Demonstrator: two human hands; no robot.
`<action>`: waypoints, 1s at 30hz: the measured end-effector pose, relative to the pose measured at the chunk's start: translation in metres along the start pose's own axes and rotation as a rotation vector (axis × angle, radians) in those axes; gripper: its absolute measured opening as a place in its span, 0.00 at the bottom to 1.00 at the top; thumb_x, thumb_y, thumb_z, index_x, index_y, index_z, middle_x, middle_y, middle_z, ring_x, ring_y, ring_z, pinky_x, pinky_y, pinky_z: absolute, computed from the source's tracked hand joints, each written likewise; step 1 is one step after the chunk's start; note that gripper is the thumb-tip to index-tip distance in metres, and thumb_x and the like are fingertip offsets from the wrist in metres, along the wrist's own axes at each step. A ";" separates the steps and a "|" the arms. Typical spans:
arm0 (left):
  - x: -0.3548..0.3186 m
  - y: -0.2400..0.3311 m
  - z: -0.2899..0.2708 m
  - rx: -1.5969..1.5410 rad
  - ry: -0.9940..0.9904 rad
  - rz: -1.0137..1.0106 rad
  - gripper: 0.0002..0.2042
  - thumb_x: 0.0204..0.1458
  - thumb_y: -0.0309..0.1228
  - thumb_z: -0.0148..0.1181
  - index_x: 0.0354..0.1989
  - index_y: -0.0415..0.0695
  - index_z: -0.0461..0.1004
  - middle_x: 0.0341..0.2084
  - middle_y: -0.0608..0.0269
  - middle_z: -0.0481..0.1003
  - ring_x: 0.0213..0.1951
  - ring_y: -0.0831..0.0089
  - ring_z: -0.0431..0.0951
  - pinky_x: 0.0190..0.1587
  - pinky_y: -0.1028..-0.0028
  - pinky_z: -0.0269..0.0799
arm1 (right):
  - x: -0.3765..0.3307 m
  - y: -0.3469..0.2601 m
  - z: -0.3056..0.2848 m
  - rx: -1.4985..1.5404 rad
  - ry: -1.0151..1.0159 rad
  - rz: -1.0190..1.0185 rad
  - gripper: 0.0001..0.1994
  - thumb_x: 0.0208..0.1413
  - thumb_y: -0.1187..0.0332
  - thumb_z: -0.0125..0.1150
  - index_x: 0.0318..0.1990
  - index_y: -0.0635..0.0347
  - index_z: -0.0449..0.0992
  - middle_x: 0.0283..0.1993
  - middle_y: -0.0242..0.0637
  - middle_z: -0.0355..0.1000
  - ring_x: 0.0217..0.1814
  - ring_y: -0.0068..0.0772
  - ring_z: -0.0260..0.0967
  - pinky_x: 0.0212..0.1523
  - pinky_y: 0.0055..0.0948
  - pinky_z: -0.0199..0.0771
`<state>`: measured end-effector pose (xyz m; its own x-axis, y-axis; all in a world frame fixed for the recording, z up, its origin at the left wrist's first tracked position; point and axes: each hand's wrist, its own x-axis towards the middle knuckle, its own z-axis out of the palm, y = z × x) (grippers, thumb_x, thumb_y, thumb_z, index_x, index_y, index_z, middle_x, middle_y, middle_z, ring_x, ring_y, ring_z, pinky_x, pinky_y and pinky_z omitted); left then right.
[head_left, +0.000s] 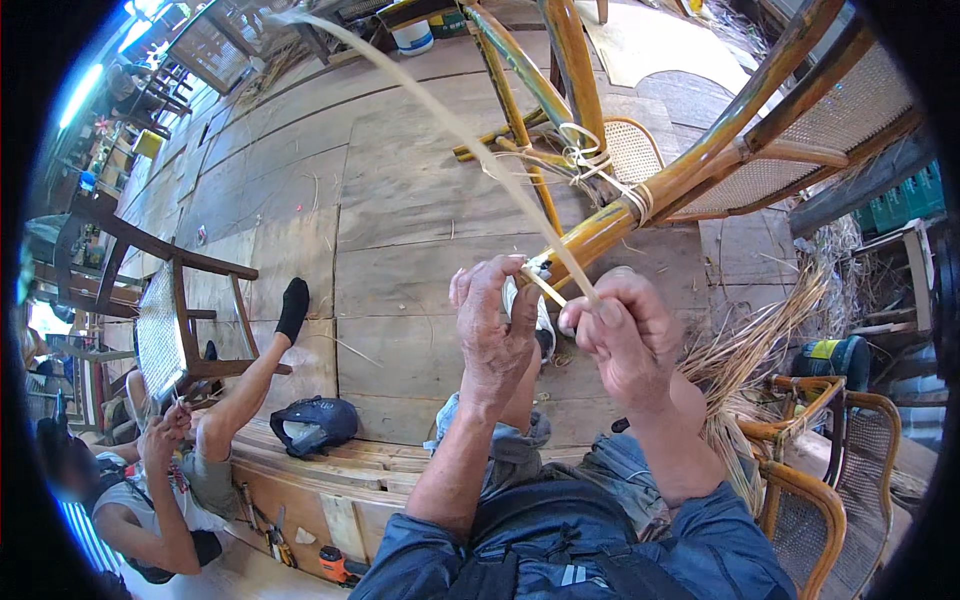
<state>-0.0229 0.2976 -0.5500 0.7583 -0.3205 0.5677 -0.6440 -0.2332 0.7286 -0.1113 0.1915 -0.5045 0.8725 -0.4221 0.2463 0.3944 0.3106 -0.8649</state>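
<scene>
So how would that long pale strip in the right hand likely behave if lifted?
The long pale strip is probably flexible but springy, since it curves away from the right hand in one smooth arc. It looks light for its length, being so narrow. Its far end, blurred here, may whip about.

The pole (pixel 600 232) is amber-yellow, the strip (pixel 455 123) left of it cream, the cane panel (pixel 850 112) right of it tan mesh

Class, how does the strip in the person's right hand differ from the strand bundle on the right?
The strip is one length; the bundle has many strands. The right hand grips the strip; the bundle lies unheld. The strip makes one smooth arc; the bundle's strands splay. Both look thin and straw-coloured.
</scene>
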 end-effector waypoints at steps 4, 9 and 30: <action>0.001 -0.002 0.001 0.026 -0.013 0.052 0.10 0.48 0.24 0.58 0.40 0.42 0.71 0.37 0.60 0.72 0.41 0.66 0.70 0.47 0.69 0.63 | -0.026 0.003 -0.014 -0.032 0.067 -0.013 0.14 0.62 0.61 0.43 0.38 0.66 0.67 0.16 0.30 0.58 0.18 0.19 0.56 0.26 0.23 0.64; 0.000 -0.003 0.002 0.010 0.013 0.089 0.10 0.48 0.24 0.58 0.40 0.43 0.72 0.38 0.60 0.73 0.42 0.65 0.71 0.48 0.70 0.64 | -0.029 -0.002 -0.057 -0.335 -0.215 0.537 0.25 0.62 0.54 0.37 0.58 0.65 0.60 0.28 0.37 0.71 0.30 0.23 0.68 0.35 0.19 0.64; -0.006 -0.004 0.006 -0.132 -0.032 -0.112 0.09 0.52 0.24 0.55 0.41 0.41 0.70 0.40 0.60 0.71 0.43 0.68 0.71 0.48 0.71 0.66 | -0.064 0.033 -0.047 -0.337 0.115 0.454 0.08 0.57 0.69 0.48 0.33 0.65 0.71 0.20 0.30 0.64 0.22 0.17 0.59 0.24 0.21 0.62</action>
<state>-0.0261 0.2946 -0.5588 0.8198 -0.3284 0.4691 -0.5350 -0.1469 0.8320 -0.1675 0.1889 -0.5692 0.8886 -0.4050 -0.2153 -0.1429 0.2016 -0.9690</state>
